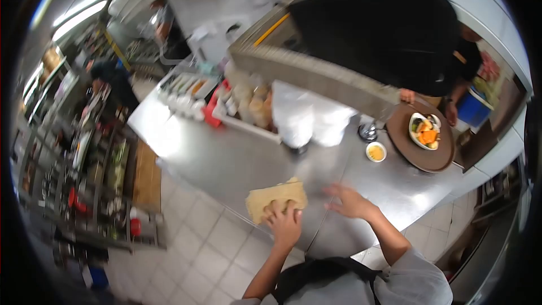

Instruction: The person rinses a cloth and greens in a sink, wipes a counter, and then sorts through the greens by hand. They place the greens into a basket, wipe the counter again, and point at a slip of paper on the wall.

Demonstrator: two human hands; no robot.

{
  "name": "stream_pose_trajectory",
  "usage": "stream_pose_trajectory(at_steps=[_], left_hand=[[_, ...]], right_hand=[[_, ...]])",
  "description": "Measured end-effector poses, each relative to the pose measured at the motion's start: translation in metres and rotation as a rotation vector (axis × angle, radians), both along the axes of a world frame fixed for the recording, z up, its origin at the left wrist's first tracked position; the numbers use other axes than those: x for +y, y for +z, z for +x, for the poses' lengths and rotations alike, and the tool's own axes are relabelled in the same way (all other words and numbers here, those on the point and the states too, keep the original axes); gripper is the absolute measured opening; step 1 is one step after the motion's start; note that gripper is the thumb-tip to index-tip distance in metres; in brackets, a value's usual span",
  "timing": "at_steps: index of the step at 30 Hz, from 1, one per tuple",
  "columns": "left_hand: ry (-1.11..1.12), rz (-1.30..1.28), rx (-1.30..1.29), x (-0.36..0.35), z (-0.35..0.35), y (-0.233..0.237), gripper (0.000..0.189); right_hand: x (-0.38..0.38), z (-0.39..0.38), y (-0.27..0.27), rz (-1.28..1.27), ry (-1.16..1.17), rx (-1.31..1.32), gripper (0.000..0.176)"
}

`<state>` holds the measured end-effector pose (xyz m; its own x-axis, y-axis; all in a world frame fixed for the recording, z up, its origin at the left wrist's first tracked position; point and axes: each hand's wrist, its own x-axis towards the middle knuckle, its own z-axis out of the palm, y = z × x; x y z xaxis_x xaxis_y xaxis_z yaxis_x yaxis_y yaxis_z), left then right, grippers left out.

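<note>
A folded yellow cloth [263,200] lies on the steel counter [226,164] near its front edge. My left hand [283,223] presses on the cloth with curled fingers, gripping its near part. To the right, my right hand [349,202] is held over the counter with its fingers spread and nothing in them; it is slightly blurred. A small white bowl with yellow contents [376,152] stands beyond my right hand.
A brown round tray [406,147] with a bowl of cut food [424,131] sits at the right, a person's hand [407,95] at its rim. Along the back stand white plastic bags [305,116], bottles [257,110] and a container tray [189,87]. Other people work at far left.
</note>
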<state>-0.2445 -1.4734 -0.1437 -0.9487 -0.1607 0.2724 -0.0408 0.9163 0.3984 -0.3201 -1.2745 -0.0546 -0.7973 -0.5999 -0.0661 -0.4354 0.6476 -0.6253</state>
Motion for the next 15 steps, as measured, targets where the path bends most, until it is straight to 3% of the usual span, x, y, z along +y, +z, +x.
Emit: stream_pose_trajectory(at_steps=[2,4,8,10,12,14,15], left_hand=[[0.093,-0.041,-0.050,-0.021,-0.040,-0.007,0.034],[0.044,-0.065,-0.106,-0.064,-0.102,-0.007,0.034],[0.024,-0.035,-0.209,-0.149,-0.238,-0.047,0.036],[0.033,-0.179,-0.113,-0.183,-0.303,-0.091,0.040],[-0.173,-0.046,-0.171,-0.187,-0.294,-0.065,0.044],[0.033,0.054,-0.341,-0.120,-0.223,0.025,0.045],[-0.009,-0.011,-0.276,-0.143,-0.220,-0.015,0.044]], right_hand=[[0.035,0.011,0.005,-0.022,-0.036,-0.094,0.049],[0.071,0.026,0.011,-0.073,-0.114,-0.136,0.049],[0.140,0.069,0.019,0.004,-0.395,-0.060,0.045],[0.174,0.092,0.011,0.042,-0.520,-0.111,0.044],[0.208,0.116,0.003,0.082,-0.592,-0.186,0.046],[0.237,0.137,0.006,0.105,-0.621,-0.247,0.046],[0.253,0.145,0.005,0.126,-0.645,-0.299,0.047]])
